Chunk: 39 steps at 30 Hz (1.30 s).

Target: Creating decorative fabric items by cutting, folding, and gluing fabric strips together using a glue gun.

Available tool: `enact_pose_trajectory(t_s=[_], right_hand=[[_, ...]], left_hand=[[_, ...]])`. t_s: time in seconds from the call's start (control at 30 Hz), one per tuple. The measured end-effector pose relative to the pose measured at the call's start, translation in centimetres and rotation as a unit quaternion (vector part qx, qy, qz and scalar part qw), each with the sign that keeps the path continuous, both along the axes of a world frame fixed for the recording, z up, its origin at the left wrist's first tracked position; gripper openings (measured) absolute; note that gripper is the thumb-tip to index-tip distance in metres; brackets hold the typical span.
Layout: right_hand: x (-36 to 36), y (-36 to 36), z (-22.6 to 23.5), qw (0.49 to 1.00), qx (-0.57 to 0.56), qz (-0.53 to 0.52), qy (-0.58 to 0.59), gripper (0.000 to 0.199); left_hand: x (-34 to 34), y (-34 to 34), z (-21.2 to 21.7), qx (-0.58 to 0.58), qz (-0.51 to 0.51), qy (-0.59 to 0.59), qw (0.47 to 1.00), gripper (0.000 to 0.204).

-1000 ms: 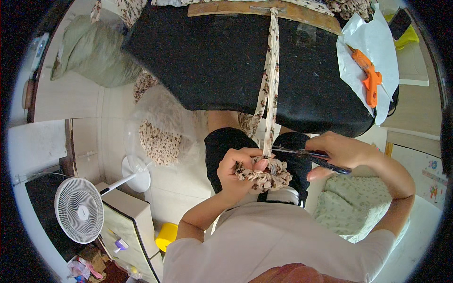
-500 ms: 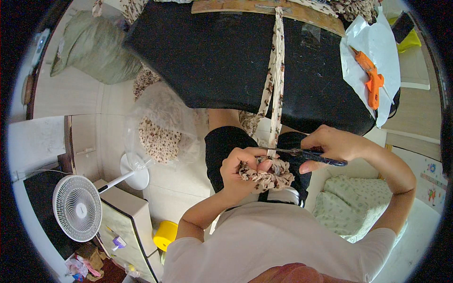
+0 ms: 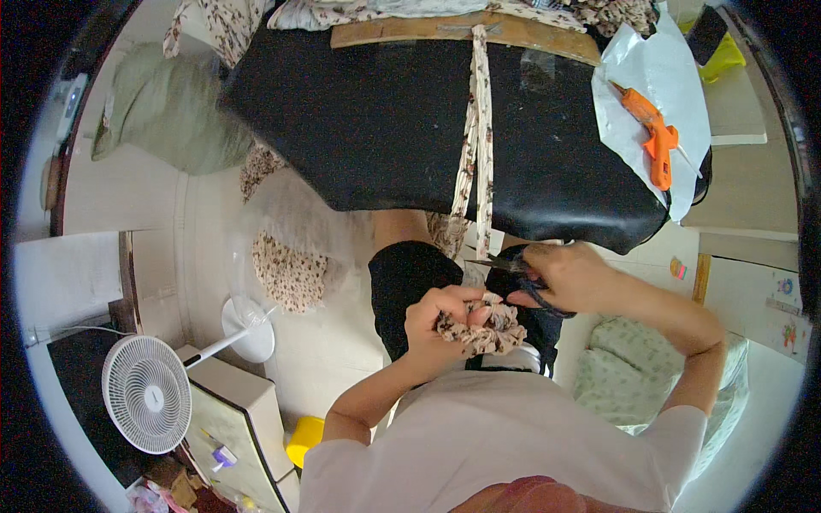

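Observation:
A gathered, ruffled scrunchie (image 3: pixel 503 329) in cream fabric with dark spots is gripped by my left hand (image 3: pixel 436 321), its fingers curled round it in front of my waist. My right hand (image 3: pixel 569 274) holds dark-handled scissors (image 3: pixel 498 263), blades pointing left and a little apart. Just beyond the blades hangs the lower end of a spotted fabric strip (image 3: pixel 484 154), which runs down from a wooden board on the black table. A gap shows between strip end and scrunchie. A second length of the strip drops beside it below the table edge.
On the black table (image 3: pixel 368 120) are the wooden board (image 3: pixel 402 32) and, at right, an orange glue gun (image 3: pixel 654 137) on a white plastic sheet (image 3: pixel 620 77). Leftward stand a clear bag of spotted fabric (image 3: pixel 291 274), a white fan (image 3: pixel 147 395) and a yellow container (image 3: pixel 305 440).
The scissors have moved slightly left and turned, and the strip, formerly joined to the scrunchie, now hangs apart from it. My left hand keeps its hold. The whole view has shifted slightly.

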State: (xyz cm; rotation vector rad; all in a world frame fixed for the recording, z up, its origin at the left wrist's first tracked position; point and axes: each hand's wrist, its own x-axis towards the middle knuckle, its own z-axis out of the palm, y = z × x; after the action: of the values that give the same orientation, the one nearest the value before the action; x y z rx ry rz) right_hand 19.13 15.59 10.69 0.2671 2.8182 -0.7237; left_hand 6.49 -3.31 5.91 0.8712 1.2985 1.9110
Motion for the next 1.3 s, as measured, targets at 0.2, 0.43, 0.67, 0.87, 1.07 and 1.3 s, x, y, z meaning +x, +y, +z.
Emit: enact_pose_trajectory(t_s=[0.2,0.43,0.67,0.87,1.07,1.3], right_hand=[[1.6,-4.0,-4.9,0.966,-0.219,-0.132,-0.041,0.049],[2.2,-8.4,-7.5,0.916,-0.308,-0.253,0.039,0.038],[2.1,-9.0,-9.4,0.92,-0.262,-0.27,0.105,0.034],[1.6,-9.4,-8.9,0.92,-0.243,-0.281,0.123,0.042],[1.8,-10.0,-8.6,0.915,-0.254,-0.29,0.12,0.038],[4.5,-9.8,-5.0,0.953,-0.254,-0.116,0.119,0.048]], left_hand=[[-0.4,-1.6,-1.0,0.01,-0.07,0.092,0.993,0.027],[-1.4,-1.2,-0.4,0.049,-0.102,0.141,0.984,0.028],[-3.0,0.4,0.4,0.045,-0.098,0.278,0.954,0.031],[-12.5,7.1,5.9,0.033,-0.227,0.446,0.865,0.031],[-15.5,12.5,7.6,-0.09,-0.437,0.431,0.784,0.026],[-15.6,13.4,7.7,-0.124,-0.462,0.429,0.766,0.027]])
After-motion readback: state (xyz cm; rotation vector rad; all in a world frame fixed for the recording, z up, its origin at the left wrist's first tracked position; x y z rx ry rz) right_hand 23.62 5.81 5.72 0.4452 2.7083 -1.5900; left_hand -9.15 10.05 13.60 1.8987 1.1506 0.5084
